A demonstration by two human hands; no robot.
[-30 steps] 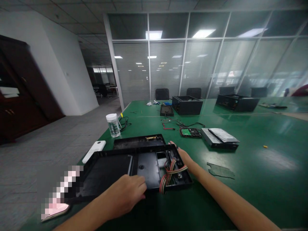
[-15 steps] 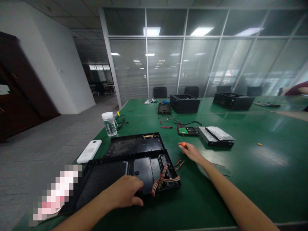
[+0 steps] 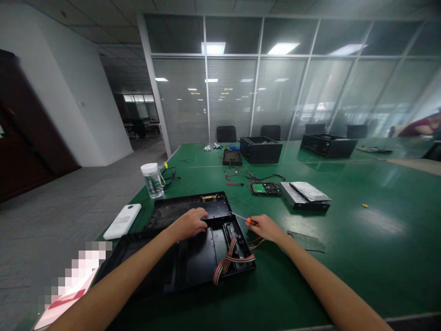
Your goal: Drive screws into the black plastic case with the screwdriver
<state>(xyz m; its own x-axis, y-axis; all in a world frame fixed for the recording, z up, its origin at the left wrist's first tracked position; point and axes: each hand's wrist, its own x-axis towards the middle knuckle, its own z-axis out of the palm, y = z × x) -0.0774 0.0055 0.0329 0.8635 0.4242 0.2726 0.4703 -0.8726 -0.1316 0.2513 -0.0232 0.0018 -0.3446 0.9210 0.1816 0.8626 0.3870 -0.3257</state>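
Observation:
Two black computer-case panels lie before me: the nearer black panel (image 3: 196, 259) has a raised rim, and the farther black panel (image 3: 182, 208) touches its back edge. My left hand (image 3: 191, 224) bends over the nearer panel's back rim, fingers curled on it; some fingertips are hidden. A screwdriver (image 3: 248, 221) with an orange and black handle is in my right hand (image 3: 268, 227), closed around it. Its thin shaft points left to the corner where the panels meet; whether the tip touches is too small to tell. Striped ribbon cables (image 3: 229, 259) spill over the nearer panel's right end.
Left lie a white device (image 3: 123, 221) and a water bottle (image 3: 152, 180). Ahead are loose cables (image 3: 235, 184), a hard drive (image 3: 263, 188) with a green board and a boxy silver-black drive (image 3: 305, 196). Two black cases (image 3: 261, 150) stand farther back. A person is at far right.
My left hand has moved forward from above the nearer panel to its back rim. My right hand has come left and nearer, bringing the screwdriver's shaft to the panels' corner.

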